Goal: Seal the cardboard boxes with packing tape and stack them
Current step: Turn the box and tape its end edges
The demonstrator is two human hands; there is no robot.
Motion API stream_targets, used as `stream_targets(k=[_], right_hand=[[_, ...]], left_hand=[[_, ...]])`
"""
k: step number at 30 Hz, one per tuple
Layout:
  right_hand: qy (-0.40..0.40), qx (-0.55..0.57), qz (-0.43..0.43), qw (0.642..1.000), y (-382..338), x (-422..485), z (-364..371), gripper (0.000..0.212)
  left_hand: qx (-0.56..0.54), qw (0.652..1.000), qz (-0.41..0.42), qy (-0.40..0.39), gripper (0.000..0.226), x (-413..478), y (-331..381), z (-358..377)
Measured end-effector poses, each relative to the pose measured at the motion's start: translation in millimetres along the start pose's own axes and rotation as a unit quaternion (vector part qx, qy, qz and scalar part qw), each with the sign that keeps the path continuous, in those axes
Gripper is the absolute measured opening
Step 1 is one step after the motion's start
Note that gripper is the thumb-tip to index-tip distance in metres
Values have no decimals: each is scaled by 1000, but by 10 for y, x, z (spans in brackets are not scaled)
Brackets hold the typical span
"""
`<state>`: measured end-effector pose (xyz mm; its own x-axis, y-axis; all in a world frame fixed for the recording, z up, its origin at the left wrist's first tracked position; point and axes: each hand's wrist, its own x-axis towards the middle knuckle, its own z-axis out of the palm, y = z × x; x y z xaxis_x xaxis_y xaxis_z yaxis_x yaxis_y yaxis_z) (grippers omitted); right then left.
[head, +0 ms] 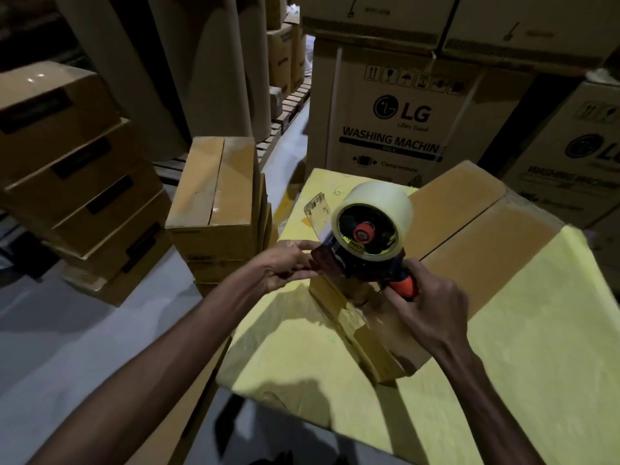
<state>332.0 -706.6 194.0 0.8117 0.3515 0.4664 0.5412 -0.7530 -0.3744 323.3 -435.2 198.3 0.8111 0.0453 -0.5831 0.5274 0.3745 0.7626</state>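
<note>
Place: a dim warehouse storeroom, goods packed close on every side.
Big cartons: tall appliance cartons (pixel 399 129) printed LG and "WASHING MACHINE", with handling symbols; more cartons stacked above and beside.
Small stock: brown boxes (pixel 77 182) in a leaning pile at left; a taped stack (pixel 214 196) just beside the table.
Packing supplies: huge rolls of brown paper (pixel 161 62) upright at the back; a tape dispenser (pixel 369 229) over the yellow-covered table (pixel 302 347).
Floor: bare grey floor (pixel 67 330); wooden pallets (pixel 292 102) along the aisle.
</note>
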Motion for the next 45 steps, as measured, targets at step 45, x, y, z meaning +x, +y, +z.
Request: stream_targets(k=[45], right_hand=[[-212, -21, 47, 976, -454, -72, 454, 37]], left_hand=[[267, 960, 87, 9, 29, 979, -247, -700]])
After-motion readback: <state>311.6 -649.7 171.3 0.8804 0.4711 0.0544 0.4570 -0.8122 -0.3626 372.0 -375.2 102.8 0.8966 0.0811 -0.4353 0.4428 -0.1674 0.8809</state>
